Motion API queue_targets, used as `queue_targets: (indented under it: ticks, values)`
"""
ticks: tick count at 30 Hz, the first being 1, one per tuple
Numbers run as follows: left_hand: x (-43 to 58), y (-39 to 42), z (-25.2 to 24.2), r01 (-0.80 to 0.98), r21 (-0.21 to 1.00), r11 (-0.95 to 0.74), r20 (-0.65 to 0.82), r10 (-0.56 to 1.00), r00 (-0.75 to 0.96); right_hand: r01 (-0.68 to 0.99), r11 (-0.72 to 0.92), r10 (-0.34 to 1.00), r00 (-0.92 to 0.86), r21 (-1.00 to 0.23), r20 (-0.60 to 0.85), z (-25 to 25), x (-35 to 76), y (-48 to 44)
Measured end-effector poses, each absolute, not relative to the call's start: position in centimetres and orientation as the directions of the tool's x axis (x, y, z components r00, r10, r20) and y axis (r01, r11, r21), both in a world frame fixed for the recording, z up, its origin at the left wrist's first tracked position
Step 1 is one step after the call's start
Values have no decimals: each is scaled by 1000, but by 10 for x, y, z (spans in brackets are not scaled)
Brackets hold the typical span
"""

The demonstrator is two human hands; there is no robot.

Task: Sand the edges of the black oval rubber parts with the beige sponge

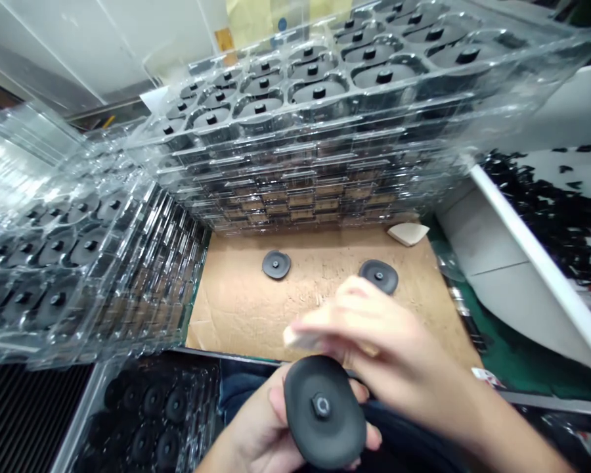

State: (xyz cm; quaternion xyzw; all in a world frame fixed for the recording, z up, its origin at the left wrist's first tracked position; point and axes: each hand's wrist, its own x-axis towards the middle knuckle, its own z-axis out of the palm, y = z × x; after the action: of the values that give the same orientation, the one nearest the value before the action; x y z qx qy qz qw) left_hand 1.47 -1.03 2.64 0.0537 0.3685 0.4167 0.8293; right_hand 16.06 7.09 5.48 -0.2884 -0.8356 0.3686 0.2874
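Our left grip is closed round the dark disc just off the near edge of the cardboard, fingers beneath, presumably leaving its studded face clear; our right grip, blurred, seems to pinch the pale pad.

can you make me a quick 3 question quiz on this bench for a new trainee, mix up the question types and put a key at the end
1. True or false: the person's left hand is empty.
2. Fill in the blank: two black parts lie on the ____.
3. Multiple choice: what is stacked along the far side?
a) folded cloths
b) clear trays
c) glass bottles

Key:
1. False; it holds a black part with the stem side showing.
2. cardboard
3. b
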Motion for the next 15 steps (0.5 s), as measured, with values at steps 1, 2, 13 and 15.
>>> queue_targets:
  ticks: [1,2,13,15]
  values:
    - [11,-5,26,-662,337,670,-546,711,442,328,462,783,-587,-824,205,43,164,73]
    - [6,-1,24,-673,287,682,-523,700,486,372,343,851,-513,-862,117,28,167,73]
    - [-16,5,2,-805,393,444,-537,822,191,625,69,958,-260,-777,-124,-77,158,20]
    - [-16,6,-1,-810,416,413,-545,827,142,659,83,958,-258,-748,-122,-77,159,17]
